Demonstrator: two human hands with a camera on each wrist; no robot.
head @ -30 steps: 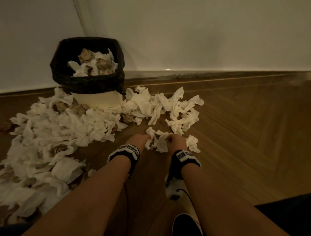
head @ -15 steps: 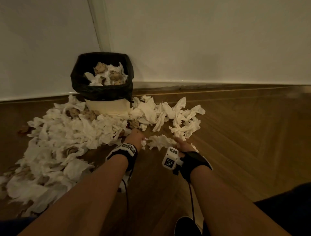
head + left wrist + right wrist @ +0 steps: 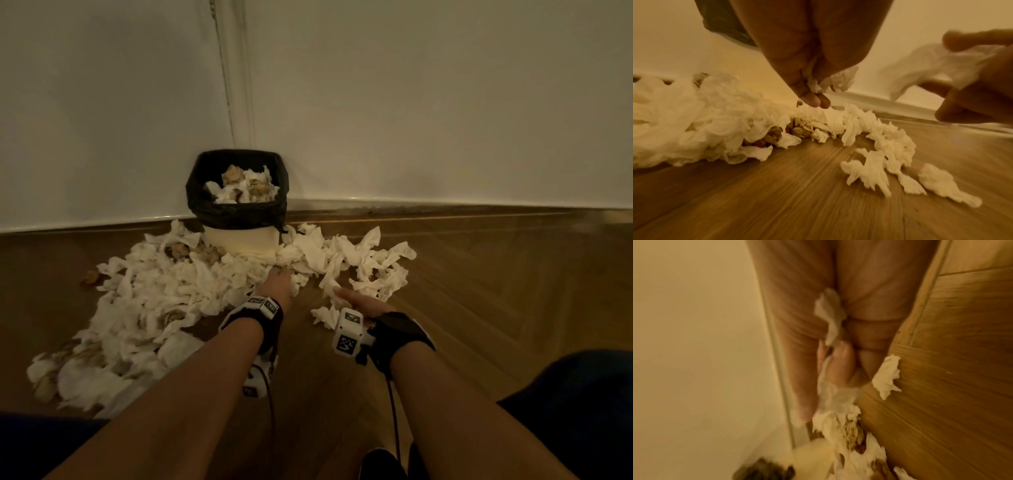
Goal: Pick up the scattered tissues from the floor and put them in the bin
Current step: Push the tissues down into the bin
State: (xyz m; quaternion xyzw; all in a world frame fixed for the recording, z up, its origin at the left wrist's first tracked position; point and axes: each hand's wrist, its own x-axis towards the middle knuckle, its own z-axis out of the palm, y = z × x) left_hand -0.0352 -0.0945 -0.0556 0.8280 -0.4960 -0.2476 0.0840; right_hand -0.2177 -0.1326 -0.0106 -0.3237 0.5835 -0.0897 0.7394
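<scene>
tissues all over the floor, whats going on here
A person is clearing scattered tissues off a wooden floor into a bin with a black liner, standing in the corner. The left hand pinches a small wad of tissue; the right hand grips a larger crumpled one. Both hands are low, short of the bin. The bin already holds tissues, but a big pile still lies around its base.

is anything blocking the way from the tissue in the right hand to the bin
Nothing visible does. The right hand grips a tissue above the floor, and the bin stands open-topped ahead; only loose tissues lie on the floor between.
</scene>
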